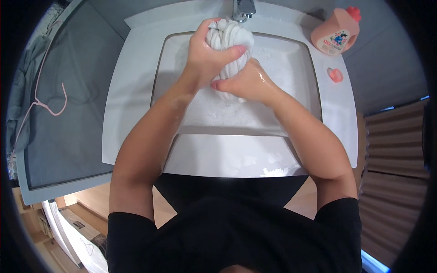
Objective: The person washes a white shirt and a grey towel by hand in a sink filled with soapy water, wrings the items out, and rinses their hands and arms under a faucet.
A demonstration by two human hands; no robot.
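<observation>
A wet white cloth (230, 36), bunched and twisted into a thick bundle, is held up over the white sink (236, 131). My left hand (205, 54) wraps round its upper part, with the thumb lying across the front. Lower down, my right hand (249, 83) grips the same bundle, its thumb pointing left. Both hands are closed and look wet. Fingers behind the cloth are hidden. Sudsy water with small bubbles lies in the basin below. Just beyond the bundle stands a chrome faucet (244, 8).
On the counter's right side (337, 107) stand a pink detergent jug (336, 34) with a red cap and, nearer, a small pink cap-like piece (335, 75). A pink hanger (41, 103) hangs by a grey-framed panel (68, 132) at left. Brown pleated fabric (396, 145) is at right.
</observation>
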